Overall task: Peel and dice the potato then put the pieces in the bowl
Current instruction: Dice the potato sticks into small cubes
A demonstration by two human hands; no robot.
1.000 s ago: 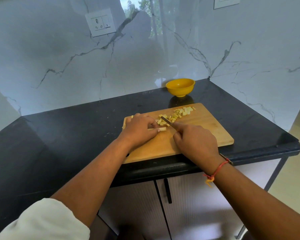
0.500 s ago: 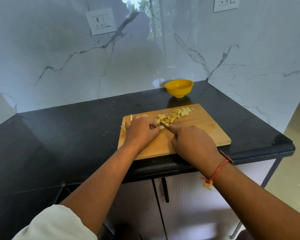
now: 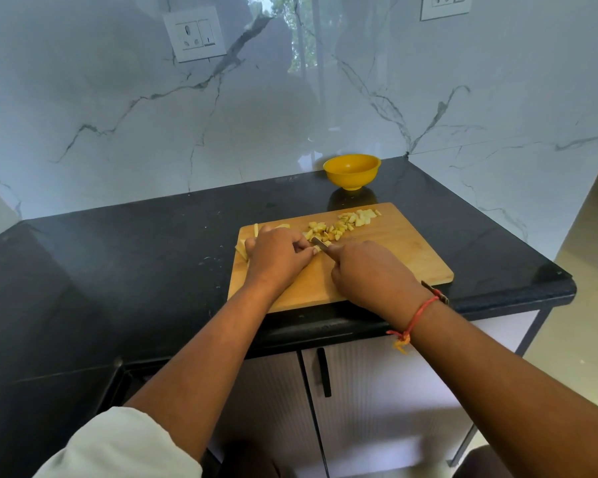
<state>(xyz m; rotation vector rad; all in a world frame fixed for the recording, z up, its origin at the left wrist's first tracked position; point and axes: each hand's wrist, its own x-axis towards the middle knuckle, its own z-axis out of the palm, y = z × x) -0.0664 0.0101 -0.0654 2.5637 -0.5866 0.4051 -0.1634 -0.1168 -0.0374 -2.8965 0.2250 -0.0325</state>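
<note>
Potato strips (image 3: 245, 250) are being held down at the left end of the wooden cutting board (image 3: 411, 251) by the left hand (image 3: 277, 258), fingers curled over them. A knife (image 3: 320, 243) is being gripped by the right hand (image 3: 370, 272). Diced pieces (image 3: 342, 225) are lying along the far edge (the yellow bowl (image 3: 352, 170) is standing just beyond).

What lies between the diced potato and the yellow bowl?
Head view: only the far edge of the cutting board and a strip of black counter separate the diced potato pile from the yellow bowl.
</note>
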